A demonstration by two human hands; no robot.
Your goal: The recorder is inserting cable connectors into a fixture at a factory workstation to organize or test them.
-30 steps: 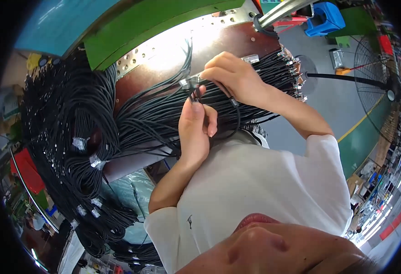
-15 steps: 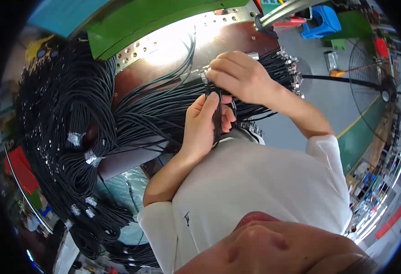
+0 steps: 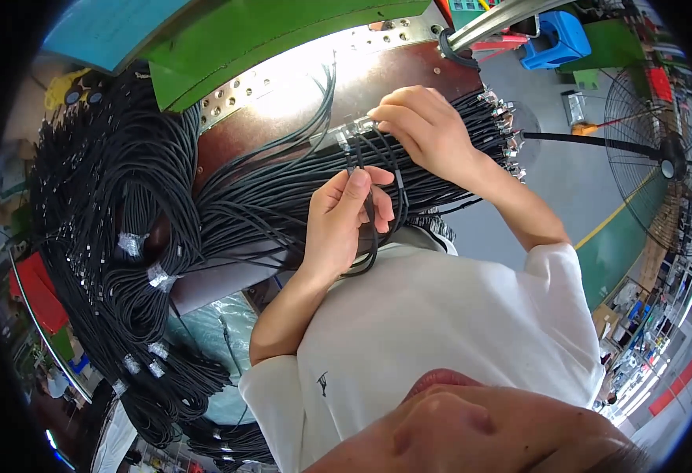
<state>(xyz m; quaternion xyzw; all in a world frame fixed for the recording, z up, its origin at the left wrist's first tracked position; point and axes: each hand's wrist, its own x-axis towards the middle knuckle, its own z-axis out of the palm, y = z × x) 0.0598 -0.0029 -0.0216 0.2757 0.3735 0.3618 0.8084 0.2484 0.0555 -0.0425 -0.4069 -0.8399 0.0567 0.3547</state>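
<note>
My left hand [image 3: 332,221] is closed, thumb against fingers, on thin black cables. A silvery connector [image 3: 343,142] on one of them points away from me, just above the thumb. My right hand [image 3: 429,134] lies farther off and to the right, its thumb and fingertips pinched on a cable end beside a small metal-and-clear fixture [image 3: 352,126]. A black cable loop [image 3: 399,183] hangs between the two hands. Under both hands runs a thick bundle of black cables [image 3: 259,189]. The fingertips partly hide the right-hand cable end.
Silvery connectors [image 3: 511,130] cluster at the bundle's right end. Large coils of black cable [image 3: 145,150] hang on the left, with clear wrap around some. A green panel [image 3: 283,43] and a bright lamp border the brown bench [image 3: 421,71]. A caged fan [image 3: 667,168] stands right.
My left hand has shifted slightly left and toward me, apart from my right hand. The connectors and fixture between them now show. The right fingers have moved a little right.
</note>
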